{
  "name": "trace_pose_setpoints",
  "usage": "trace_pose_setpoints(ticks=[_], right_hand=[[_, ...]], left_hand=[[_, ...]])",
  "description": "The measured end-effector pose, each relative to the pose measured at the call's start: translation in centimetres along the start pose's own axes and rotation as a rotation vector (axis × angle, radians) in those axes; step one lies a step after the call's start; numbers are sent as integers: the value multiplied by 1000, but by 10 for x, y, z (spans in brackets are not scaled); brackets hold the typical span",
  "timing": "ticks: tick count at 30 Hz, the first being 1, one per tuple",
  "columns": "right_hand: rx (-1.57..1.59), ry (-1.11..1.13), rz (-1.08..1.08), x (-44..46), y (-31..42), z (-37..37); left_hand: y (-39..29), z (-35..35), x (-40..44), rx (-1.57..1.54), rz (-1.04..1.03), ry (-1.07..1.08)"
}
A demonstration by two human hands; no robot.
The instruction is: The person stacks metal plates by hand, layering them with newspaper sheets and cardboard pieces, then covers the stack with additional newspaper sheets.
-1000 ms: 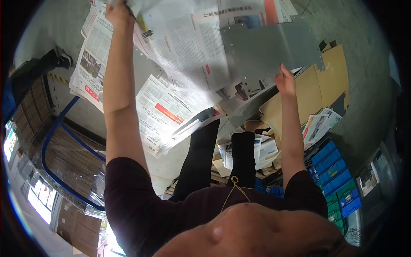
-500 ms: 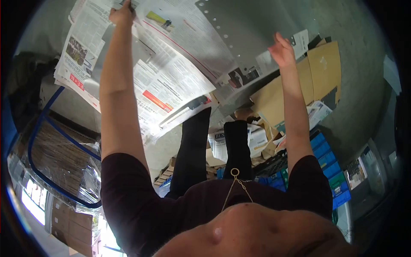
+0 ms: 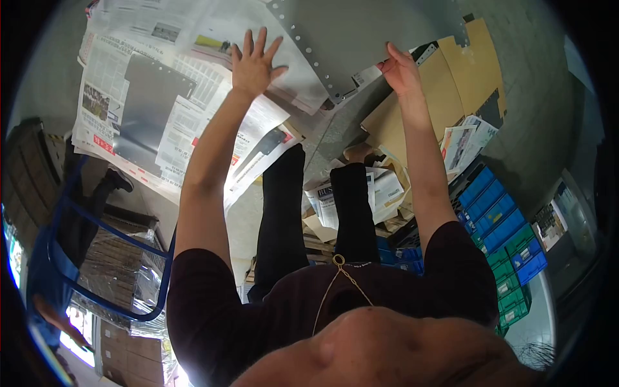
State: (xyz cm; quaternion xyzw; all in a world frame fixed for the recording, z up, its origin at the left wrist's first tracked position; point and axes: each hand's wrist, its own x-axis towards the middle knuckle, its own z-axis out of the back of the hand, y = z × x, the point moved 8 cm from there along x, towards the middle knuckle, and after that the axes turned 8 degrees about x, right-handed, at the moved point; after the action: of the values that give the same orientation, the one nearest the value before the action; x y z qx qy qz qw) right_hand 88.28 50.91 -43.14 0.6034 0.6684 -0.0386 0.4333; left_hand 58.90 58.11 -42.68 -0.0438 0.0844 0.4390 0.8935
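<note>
Beside a wide grey metal plate with a row of holes along one edge, the left hand has moved inward, fingers now spread open over white printed newspaper; the right hand is at the plate's near edge, fingers loosely bent, grip unclear; leftward, another grey plate shows more fully.

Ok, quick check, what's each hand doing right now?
Left hand: open, fingers spread over newspaper.
Right hand: at the grey sheet's edge; whether it grips can't be told.
</note>
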Motion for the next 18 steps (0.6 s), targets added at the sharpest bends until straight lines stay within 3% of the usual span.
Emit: trace_pose_setpoints(ticks=[3, 10, 12, 15, 18], right_hand=[[-7, 4, 61, -17, 18, 11], [-9, 38, -55, -23, 1, 29], [-10, 66, -67, -10, -14, 6], [-53, 137, -84, 22, -41, -50], [-88, 200, -111, 63, -77, -114]], left_hand=[[-33, -5, -28, -21, -87, 82], [-41, -13, -44, -37, 37, 182], [-46, -19, -47, -49, 68, 182], [-50, -30, -46, 59, 81, 347], [-47, -26, -44, -91, 108, 253]])
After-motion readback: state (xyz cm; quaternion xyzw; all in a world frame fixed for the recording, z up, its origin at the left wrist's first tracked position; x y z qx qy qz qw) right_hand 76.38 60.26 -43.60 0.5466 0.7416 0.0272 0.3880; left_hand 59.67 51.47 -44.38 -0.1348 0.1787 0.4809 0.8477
